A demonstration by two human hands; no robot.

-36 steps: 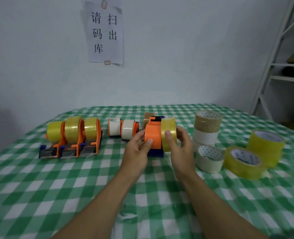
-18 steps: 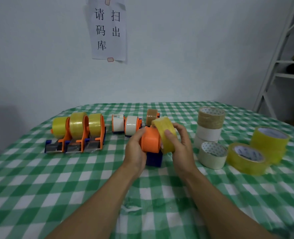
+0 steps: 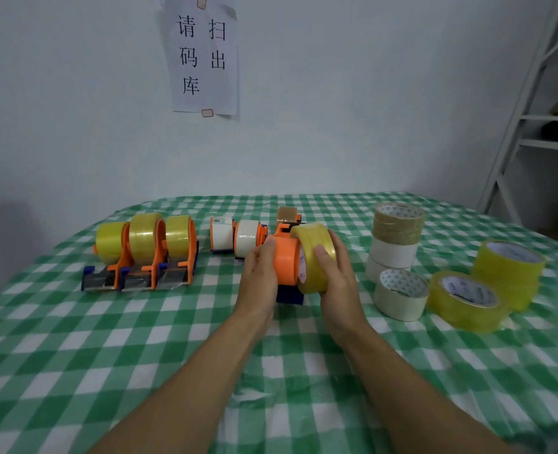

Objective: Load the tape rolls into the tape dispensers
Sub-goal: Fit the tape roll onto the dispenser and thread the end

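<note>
Head view: left hand point(image 3: 259, 276) is clamped on the orange dispenser point(image 3: 286, 263), fingers wrapped round its left side, thumb on top. Right hand point(image 3: 335, 273) grips the yellow tape roll point(image 3: 315, 257), thumb on the near face, fingers curled over the far edge.

Change vs a second ago: the roll was upright beside the hub; it's now tilted, its top leaning off the hub, and overlapping the hub's right end. The dispenser has also tipped, hub pointing at the roll, blue base point(image 3: 289, 294) down by the cloth. I read that as the roll partly started on the hub, not seated. Can't see how far the core is on; the hand covers it.

Progress, judged from the layout: three yellow-loaded dispensers point(image 3: 143, 253) far left and two white-loaded ones point(image 3: 238, 239) centre look done. A brown one point(image 3: 287, 215) sits just behind the hands. Loose stock on the right: a brown-and-white stack point(image 3: 395, 240), a flat white roll point(image 3: 402, 294) and two yellow rolls point(image 3: 464, 303).

Room: the white-loaded pair is just beside the left hand's knuckles, so little slack on that side. The flat white roll is near the right wrist; a wide elbow swing could clip it. The near checked tablecloth point(image 3: 107, 355) is open. Table edges are well apart from the work.

Next move likely needs the roll squared to the hub before pushing, or it binds.
</note>
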